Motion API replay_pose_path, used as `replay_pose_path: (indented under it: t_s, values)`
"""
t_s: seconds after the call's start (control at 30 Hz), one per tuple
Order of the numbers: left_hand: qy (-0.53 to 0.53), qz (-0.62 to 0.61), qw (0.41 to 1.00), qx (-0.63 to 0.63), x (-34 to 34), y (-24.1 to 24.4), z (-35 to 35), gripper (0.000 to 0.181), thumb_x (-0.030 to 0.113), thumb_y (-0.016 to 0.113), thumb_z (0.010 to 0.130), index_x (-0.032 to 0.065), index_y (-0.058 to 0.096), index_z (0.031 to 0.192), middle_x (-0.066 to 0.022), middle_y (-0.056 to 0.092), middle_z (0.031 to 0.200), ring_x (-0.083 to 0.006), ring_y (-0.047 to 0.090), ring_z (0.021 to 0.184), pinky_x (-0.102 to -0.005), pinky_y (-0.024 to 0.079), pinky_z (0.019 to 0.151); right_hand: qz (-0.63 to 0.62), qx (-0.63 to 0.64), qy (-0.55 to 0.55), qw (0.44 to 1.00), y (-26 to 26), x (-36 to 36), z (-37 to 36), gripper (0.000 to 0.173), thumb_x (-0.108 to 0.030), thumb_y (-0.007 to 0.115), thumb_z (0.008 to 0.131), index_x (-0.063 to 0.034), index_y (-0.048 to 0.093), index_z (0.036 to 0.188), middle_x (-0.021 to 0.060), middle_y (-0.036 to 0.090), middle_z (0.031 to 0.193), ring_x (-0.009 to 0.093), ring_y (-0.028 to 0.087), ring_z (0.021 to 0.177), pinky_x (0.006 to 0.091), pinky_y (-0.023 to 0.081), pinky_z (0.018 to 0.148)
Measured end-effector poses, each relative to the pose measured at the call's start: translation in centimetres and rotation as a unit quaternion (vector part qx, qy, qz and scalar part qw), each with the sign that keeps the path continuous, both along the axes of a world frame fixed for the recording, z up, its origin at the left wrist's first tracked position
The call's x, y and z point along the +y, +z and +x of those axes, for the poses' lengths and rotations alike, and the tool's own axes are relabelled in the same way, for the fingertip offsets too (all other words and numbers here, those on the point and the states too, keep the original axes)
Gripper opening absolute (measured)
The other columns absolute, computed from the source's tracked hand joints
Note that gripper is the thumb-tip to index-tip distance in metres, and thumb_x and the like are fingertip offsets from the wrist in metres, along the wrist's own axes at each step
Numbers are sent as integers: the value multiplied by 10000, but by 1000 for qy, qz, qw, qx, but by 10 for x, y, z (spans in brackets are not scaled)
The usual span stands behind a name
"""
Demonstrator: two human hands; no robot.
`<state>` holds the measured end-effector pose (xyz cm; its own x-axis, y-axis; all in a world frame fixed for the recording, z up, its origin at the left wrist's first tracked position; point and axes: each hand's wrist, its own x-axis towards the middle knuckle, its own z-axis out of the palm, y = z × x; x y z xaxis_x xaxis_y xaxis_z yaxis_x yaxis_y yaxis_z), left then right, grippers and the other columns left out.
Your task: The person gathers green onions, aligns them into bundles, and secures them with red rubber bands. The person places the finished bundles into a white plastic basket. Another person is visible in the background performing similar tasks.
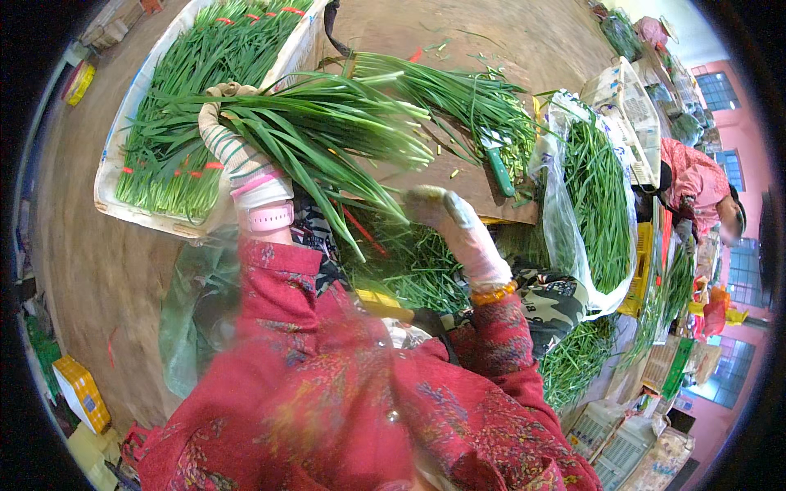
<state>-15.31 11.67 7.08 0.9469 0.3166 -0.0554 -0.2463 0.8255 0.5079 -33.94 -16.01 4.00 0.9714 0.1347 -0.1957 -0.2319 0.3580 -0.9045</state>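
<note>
My left hand (228, 101), in a striped knit glove, grips a loose bundle of garlic chives (319, 123) by its leafy part. The pale stem ends fan out to the right. Just below those ends is my gloved right hand (451, 212), slightly blurred, thumb apart from the fingers and nothing in it. On the wooden board (442, 178) beyond it lies a pile of garlic chives (442, 92). A knife with a green handle (500, 172) rests on the board's right side, its blade partly hidden by stem trimmings.
At left, a white plastic crate (166, 224) holds chive bunches tied with red bands. A clear plastic bag (568, 227) of chives stands at right. Loose leaves (424, 270) lie below the board. Another person (694, 178) bends over chives at far right, near a white crate (635, 116).
</note>
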Motion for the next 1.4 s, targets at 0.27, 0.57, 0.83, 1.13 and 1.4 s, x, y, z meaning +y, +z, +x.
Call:
replay_pose_path:
  t_s: [0.27, 0.57, 0.83, 1.13, 1.4]
  values:
    - [3, -50, 998, -33, 5, -4, 4, 287, 332, 425, 990, 89, 573, 1029, -58, 605, 925, -242, 608, 805, -481, 532, 838, 147, 157, -85, 973, -17, 45, 62, 337, -337, 580, 999, -35, 609, 1146, 124, 656, 1108, 243, 620, 965, 385, 494, 885]
    - [-6, -39, 997, -60, 1, -3, 3, 280, 306, 410, 993, 76, 571, 1001, -64, 606, 909, -247, 604, 812, -445, 544, 801, 226, 12, -149, 963, -46, 49, 61, 198, -225, 553, 1014, -49, 587, 1098, 98, 613, 1085, 256, 600, 996, 467, 487, 982]
    - [13, 15, 1000, -11, 6, -1, 0, 317, 348, 390, 1009, 88, 572, 1011, -74, 624, 906, -249, 619, 828, -435, 535, 848, -6, 40, -238, 970, -21, -8, 19, 264, -288, 580, 1004, -40, 629, 1081, 78, 667, 1033, 197, 656, 920, 356, 525, 895]
    - [73, 5, 996, 56, -14, 10, 2, 242, 275, 458, 979, 79, 599, 983, -68, 614, 927, -229, 596, 846, -427, 545, 806, -546, -185, -237, 782, -8, 44, 47, 220, -155, 788, 791, -62, 695, 968, 75, 715, 833, 182, 678, 766, 307, 521, 745]
    - [96, 22, 990, 103, -15, 20, 7, 237, 256, 561, 942, 48, 587, 1052, -76, 606, 974, -217, 578, 884, -361, 500, 840, -677, -269, -225, 647, -11, 42, 70, 258, -255, 825, 705, -140, 632, 831, 60, 617, 698, 301, 618, 658, 420, 490, 627]
